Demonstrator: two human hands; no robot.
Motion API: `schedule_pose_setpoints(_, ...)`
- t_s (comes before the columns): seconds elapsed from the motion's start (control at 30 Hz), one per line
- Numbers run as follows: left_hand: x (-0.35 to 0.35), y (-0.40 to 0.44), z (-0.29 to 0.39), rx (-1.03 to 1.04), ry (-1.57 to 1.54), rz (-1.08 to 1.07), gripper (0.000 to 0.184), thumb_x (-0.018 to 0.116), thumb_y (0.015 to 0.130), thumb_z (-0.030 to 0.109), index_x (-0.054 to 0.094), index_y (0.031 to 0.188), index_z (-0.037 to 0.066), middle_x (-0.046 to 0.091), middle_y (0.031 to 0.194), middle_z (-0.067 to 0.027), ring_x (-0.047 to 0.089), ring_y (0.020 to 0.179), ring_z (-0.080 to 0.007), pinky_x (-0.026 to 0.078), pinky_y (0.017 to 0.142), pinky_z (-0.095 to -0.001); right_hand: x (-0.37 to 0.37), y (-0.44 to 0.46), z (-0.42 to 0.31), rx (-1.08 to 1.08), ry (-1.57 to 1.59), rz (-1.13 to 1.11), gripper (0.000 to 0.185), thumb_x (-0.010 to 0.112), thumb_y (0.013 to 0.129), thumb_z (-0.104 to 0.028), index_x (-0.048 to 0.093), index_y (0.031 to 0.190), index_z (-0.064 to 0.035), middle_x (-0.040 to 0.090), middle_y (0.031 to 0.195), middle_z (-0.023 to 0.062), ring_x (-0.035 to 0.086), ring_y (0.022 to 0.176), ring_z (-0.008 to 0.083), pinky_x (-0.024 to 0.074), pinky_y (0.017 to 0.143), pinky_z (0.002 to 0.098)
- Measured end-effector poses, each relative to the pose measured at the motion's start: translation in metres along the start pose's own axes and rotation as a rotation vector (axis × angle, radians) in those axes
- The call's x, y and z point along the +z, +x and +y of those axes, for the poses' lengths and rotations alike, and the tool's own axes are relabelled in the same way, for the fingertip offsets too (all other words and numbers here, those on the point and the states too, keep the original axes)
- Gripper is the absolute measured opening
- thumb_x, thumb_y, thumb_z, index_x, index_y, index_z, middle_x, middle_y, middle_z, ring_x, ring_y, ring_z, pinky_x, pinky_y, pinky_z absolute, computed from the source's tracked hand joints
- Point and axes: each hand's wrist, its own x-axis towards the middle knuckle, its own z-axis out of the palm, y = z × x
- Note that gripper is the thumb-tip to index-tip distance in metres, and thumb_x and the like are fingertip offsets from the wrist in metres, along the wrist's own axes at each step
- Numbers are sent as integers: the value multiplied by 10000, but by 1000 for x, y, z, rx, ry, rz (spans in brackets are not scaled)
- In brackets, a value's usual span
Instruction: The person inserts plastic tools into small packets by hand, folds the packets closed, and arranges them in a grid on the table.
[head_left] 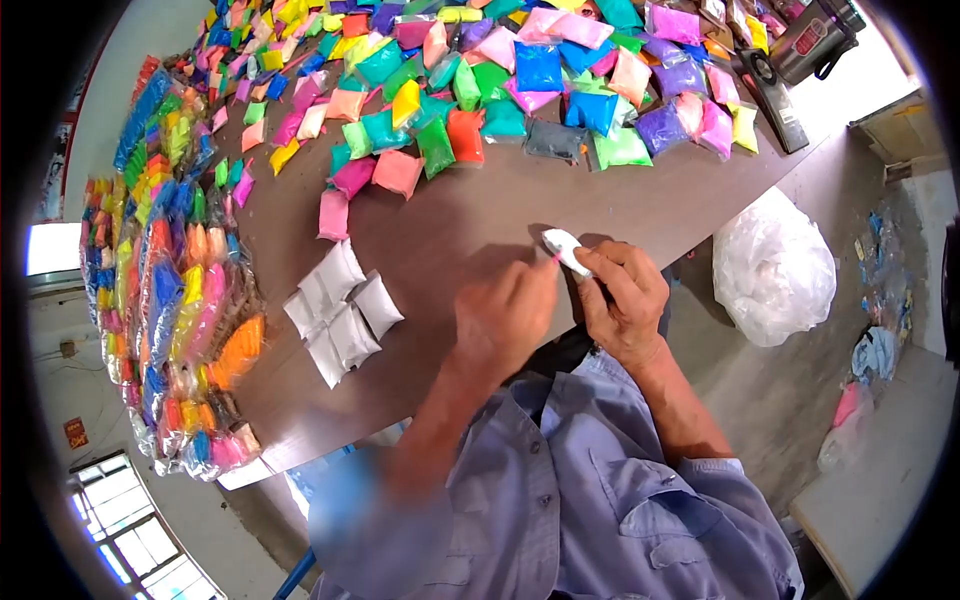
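Note:
My right hand is closed on a small white packet, pinched between thumb and fingers above the table's near edge. A tiny pink spot shows at the packet's left side. My left hand is just left of the packet; it is smeared by motion, its fingers look curled, and whether they hold anything cannot be made out. Farther left, several flat white packets lie side by side on the brown table.
Many small bright-coloured packets cover the table's far side. Long clear bags of coloured packets are stacked along the left edge. A dark tumbler and a dark elongated object stand at the far right. Beyond the right edge is a white plastic bag.

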Motion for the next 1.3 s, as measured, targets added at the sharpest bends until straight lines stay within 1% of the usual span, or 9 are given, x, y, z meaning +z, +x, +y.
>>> schedule_pose_setpoints(0.03, 2, 3, 5, -3, -72, 67, 147, 771, 860, 65, 685, 979, 74, 533, 731, -21, 595, 571, -190, 459, 485, -340, 1, 1, 1, 3, 3, 1, 306, 766, 735, 13, 763, 1025, -86, 689, 942, 65, 654, 775, 258, 511, 677, 366)
schedule_pose_setpoints(0.37, -3, 12, 5, -46, 21, 20, 114, 757, 862, 51, 661, 922, 66, 510, 710, -28, 596, 586, -182, 460, 493, -323, 4, 0, 2, -16, 6, 33, 284, 768, 737, 23, 764, 1003, -77, 684, 915, 67, 653, 763, 250, 507, 659, 357)
schedule_pose_setpoints(0.43, -2, 9, 10, 40, -24, 4, 109, 752, 869, 60, 651, 908, 73, 505, 717, -30, 599, 597, -173, 454, 490, -317, 3, 0, 2, -25, 9, 32, 280, 768, 740, 23, 764, 1001, -78, 683, 910, 65, 651, 760, 248, 503, 655, 357)
schedule_pose_setpoints(0.6, -3, 18, -1, 7, 29, -70, 125, 758, 856, 81, 653, 924, 79, 515, 733, -23, 616, 620, -160, 464, 500, -320, 4, 2, 1, -46, -20, 39, 275, 764, 742, 24, 765, 997, -81, 681, 897, 61, 641, 746, 248, 494, 645, 357)
schedule_pose_setpoints(0.8, -6, 15, 10, 4, -39, -15, 164, 761, 864, 97, 598, 842, 98, 501, 721, -20, 615, 600, -168, 464, 493, -335, 3, 2, 1, -30, 1, 34, 276, 761, 744, 24, 764, 998, -83, 680, 900, 54, 639, 754, 238, 490, 653, 353)
schedule_pose_setpoints(0.87, -6, 13, 4, -43, 73, -74, 189, 765, 857, 88, 583, 814, 113, 508, 717, -15, 607, 584, -175, 453, 483, -344, 5, 1, 2, -42, 3, 45, 276, 757, 745, 22, 765, 998, -88, 678, 900, 51, 637, 753, 236, 489, 651, 354)
schedule_pose_setpoints(0.93, -6, 10, -9, -104, 38, -69, 165, 753, 866, 98, 593, 838, 123, 528, 722, -11, 610, 582, -183, 451, 479, -352, 4, -2, 3, -52, -3, 55, 276, 754, 746, 20, 765, 998, -92, 676, 900, 47, 636, 753, 233, 487, 650, 354)
schedule_pose_setpoints(1.1, -10, 13, 7, -2, -111, -8, 144, 748, 867, 81, 611, 888, 118, 531, 714, -14, 609, 579, -196, 437, 468, -356, 7, -3, 6, -77, -22, 41, 304, 745, 722, 13, 773, 993, -121, 676, 931, 25, 615, 743, 217, 472, 641, 346)
schedule_pose_setpoints(1.3, -9, 7, -11, -80, -20, -75, 131, 746, 864, 75, 627, 905, 109, 523, 714, -14, 602, 578, -196, 444, 482, -339, 3, -4, 6, -138, -33, -19, 353, 733, 698, 19, 788, 999, -157, 674, 937, 12, 598, 766, 199, 456, 663, 339)
